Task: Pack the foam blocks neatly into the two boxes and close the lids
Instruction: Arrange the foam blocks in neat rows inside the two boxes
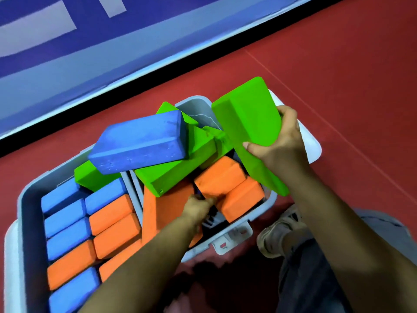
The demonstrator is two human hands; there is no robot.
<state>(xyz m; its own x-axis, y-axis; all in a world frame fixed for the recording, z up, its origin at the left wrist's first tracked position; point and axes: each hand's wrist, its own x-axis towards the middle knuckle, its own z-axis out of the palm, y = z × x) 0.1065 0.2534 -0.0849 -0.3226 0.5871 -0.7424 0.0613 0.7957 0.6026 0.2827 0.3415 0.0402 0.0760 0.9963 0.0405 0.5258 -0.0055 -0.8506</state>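
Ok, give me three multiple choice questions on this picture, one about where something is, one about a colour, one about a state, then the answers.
1. Where does the loose blue block lie?
A. on the red floor
B. on top of green blocks across the two boxes
C. in the right hand

2. What colour is the large block that the right hand holds?
A. orange
B. blue
C. green

3. How full is the left box?
A. blue and orange blocks packed in rows
B. bare inside
C. lid closed

Answers: 1 B, it rests on green blocks over the shared box walls. 2 C, the gripped block is bright green. 3 A, rows of blocks show inside, no lid over them.
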